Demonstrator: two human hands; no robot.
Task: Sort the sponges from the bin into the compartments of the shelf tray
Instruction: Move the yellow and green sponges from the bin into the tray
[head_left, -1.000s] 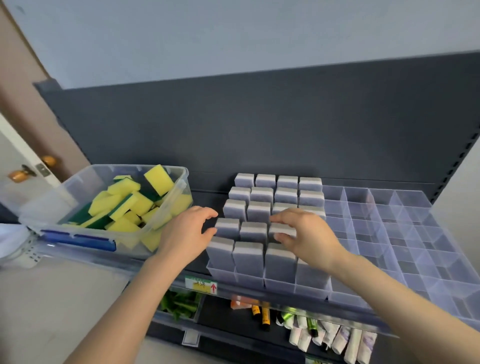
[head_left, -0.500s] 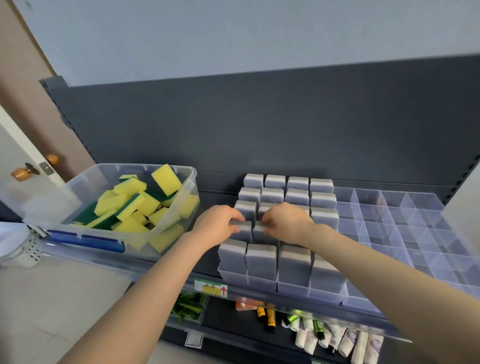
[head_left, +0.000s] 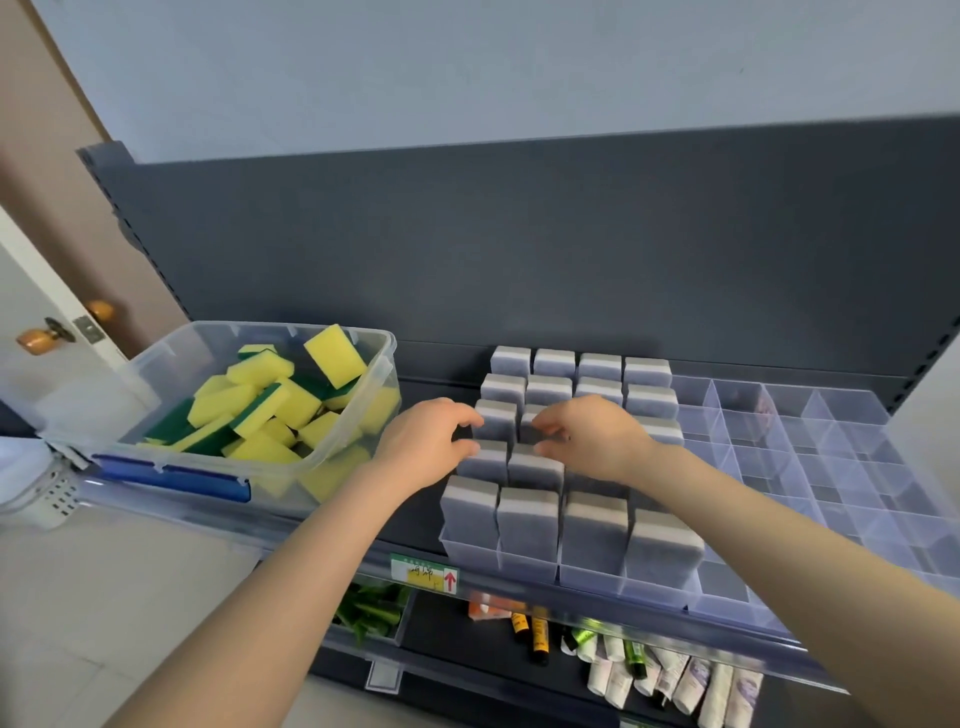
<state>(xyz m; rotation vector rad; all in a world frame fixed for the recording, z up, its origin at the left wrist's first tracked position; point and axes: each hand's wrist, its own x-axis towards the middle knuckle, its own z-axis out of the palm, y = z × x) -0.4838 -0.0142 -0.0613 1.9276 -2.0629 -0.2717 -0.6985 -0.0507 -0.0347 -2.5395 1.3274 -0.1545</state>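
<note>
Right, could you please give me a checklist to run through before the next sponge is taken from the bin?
1. Hands free: not ok; left hand and right hand both touch grey sponges in the tray.
2. Grip on those sponges: cannot tell; the curled fingers hide it.
3. Yellow sponges available in the bin: ok, many.
4. Empty compartments: ok, on the tray's right side.
5. Front-row grey sponges upright: ok.

The person appears as two bare arms: the left forearm (head_left: 291, 582) and right forearm (head_left: 769, 530), both uncovered up to the frame's edge. The left hand (head_left: 431, 447) and right hand (head_left: 587, 436) are bare too.
</note>
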